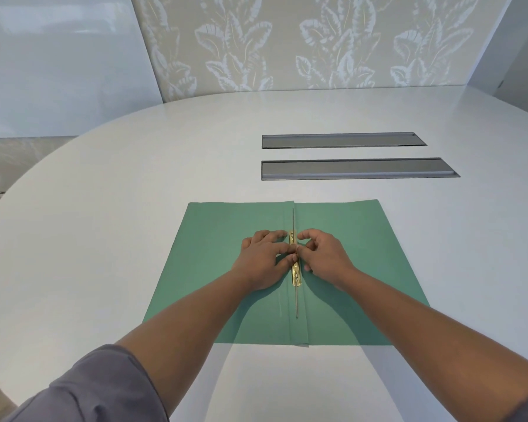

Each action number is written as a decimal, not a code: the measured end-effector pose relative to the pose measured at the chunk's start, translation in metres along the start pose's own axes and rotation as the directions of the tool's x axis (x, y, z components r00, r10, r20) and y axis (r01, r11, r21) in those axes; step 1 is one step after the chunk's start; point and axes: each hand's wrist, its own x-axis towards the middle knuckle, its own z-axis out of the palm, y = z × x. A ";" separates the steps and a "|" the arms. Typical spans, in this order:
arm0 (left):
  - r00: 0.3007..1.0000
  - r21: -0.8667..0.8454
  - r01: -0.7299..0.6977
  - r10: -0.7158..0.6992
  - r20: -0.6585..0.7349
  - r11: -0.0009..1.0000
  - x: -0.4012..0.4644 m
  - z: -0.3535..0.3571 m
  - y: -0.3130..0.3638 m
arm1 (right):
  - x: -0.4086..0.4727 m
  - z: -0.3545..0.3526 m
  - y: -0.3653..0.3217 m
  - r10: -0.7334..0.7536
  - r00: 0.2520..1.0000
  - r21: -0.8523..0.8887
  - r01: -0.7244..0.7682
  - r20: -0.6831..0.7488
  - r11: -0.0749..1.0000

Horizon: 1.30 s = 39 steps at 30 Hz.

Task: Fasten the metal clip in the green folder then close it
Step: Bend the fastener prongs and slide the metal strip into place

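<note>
A green folder (214, 269) lies open and flat on the white table (104, 239). Along its centre fold runs a brass metal clip (296, 274), with thin metal prongs lying flat toward the far and near edges. My left hand (264, 257) rests on the left flap, its fingertips pressing on the clip's middle. My right hand (323, 254) comes from the right flap, thumb and fingers pinching the same part of the clip. The fingers hide the clip's middle section.
Two grey recessed cable hatches (343, 140) (358, 169) sit in the tabletop beyond the folder. The table's curved edge runs along the left. A leaf-patterned wall panel (287, 41) stands behind the table.
</note>
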 end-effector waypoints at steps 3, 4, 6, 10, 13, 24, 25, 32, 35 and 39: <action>1.000 -0.007 -0.001 0.001 -0.003 1.000 0.000 0.000 0.000 | 0.010 0.002 -0.002 -0.010 1.000 0.022 0.010 -0.025 1.000; 1.000 -0.007 0.001 -0.001 -0.004 1.000 0.000 0.000 0.000 | 0.013 0.002 -0.002 -0.013 0.999 0.035 0.014 -0.031 0.999; 1.000 -0.002 0.000 0.000 -0.006 1.000 0.001 0.001 -0.001 | 0.020 0.004 -0.003 -0.015 0.999 0.057 0.017 -0.044 0.998; 1.000 -0.006 -0.004 0.004 -0.011 1.000 0.001 0.001 -0.002 | 0.032 0.002 -0.007 -0.026 1.000 0.061 0.027 -0.016 0.998; 1.000 -0.016 -0.001 0.000 -0.013 1.000 0.000 0.001 -0.002 | 0.042 -0.004 -0.008 -0.031 0.999 0.065 0.028 0.036 0.997; 1.000 -0.031 -0.012 0.011 -0.026 0.999 0.000 0.001 -0.002 | 0.064 -0.002 -0.011 -0.073 0.995 -0.122 0.082 0.074 0.989; 1.000 -0.031 -0.006 0.006 -0.023 0.999 0.000 0.001 -0.002 | 0.065 -0.001 -0.012 -0.066 0.995 -0.132 0.075 0.069 0.988; 1.000 -0.033 -0.002 0.001 -0.027 0.999 -0.002 0.001 -0.001 | 0.069 0.001 -0.016 0.022 0.999 -0.105 -0.019 0.025 0.994; 0.999 -0.021 -0.007 0.006 -0.039 1.000 -0.002 0.001 0.000 | 0.068 -0.001 -0.017 0.062 0.998 -0.064 -0.060 0.033 0.996; 0.999 -0.009 -0.013 0.013 -0.042 1.000 -0.002 0.002 -0.001 | 0.068 -0.005 -0.017 0.096 0.993 -0.009 -0.096 0.069 0.995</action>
